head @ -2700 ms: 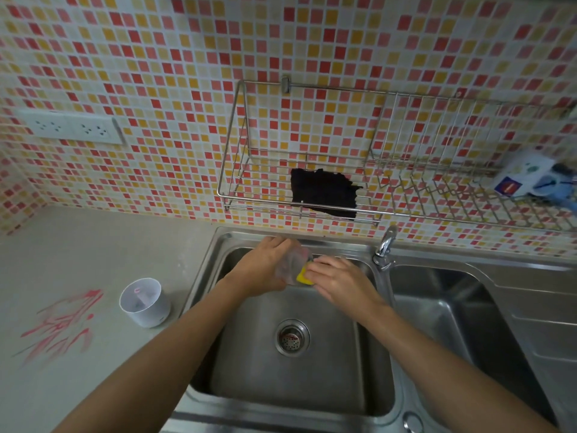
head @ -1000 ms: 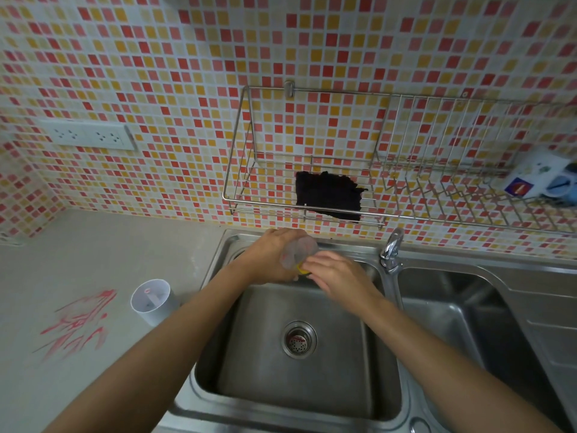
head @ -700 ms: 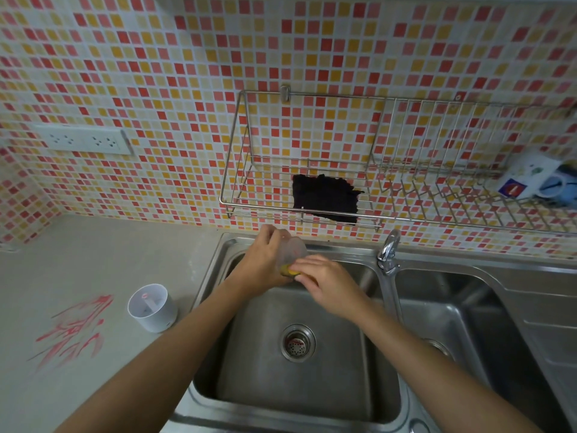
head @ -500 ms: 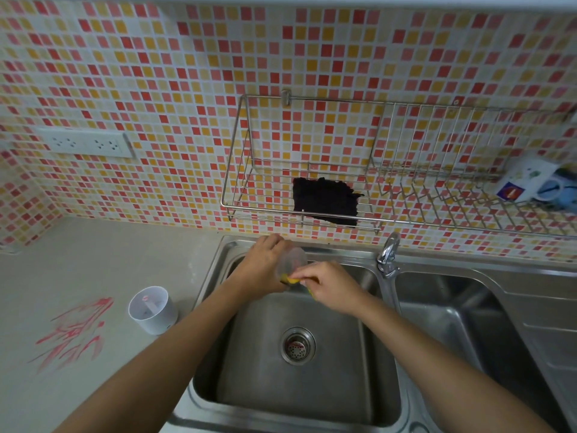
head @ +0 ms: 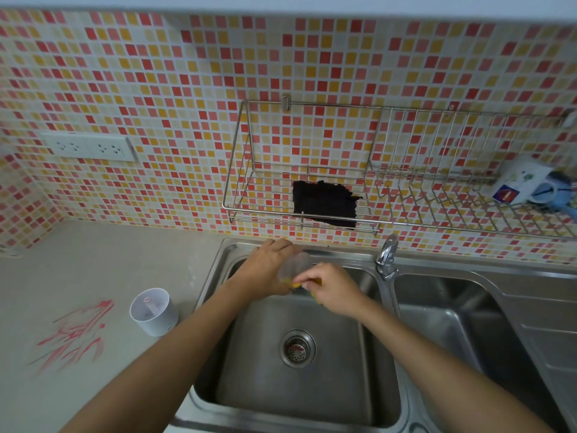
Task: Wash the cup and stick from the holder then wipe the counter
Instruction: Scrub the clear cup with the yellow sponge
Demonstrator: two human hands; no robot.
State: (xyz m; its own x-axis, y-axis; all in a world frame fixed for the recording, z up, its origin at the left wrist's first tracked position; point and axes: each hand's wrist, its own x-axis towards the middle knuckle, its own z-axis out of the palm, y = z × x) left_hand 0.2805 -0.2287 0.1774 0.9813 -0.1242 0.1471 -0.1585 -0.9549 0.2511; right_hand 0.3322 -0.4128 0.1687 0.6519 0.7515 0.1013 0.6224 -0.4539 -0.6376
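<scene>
Over the back of the left sink basin (head: 359, 385), my left hand (head: 265, 267) grips a small clear plastic cup (head: 295, 264). My right hand (head: 331, 287) pinches a yellow sponge (head: 295, 285) against the cup's lower side. On the counter left of the sink stands a white cylindrical holder (head: 154, 310) with a thin stick (head: 153, 306) lying inside it. Red scribble marks (head: 73, 335) stain the counter (head: 93, 264) left of the holder.
A wire rack (head: 249, 210) hangs on the tiled wall above the sink with a black cloth (head: 324, 200) in it. A tap (head: 387, 254) rises between the two basins. Mugs (head: 530, 185) lie in the rack at far right. A socket strip (head: 89, 147) sits on the left wall.
My right hand has slid the sponge from the cup's side down toward its lower edge. The view has tilted upward a little. The cup stays in my left hand over the basin.
</scene>
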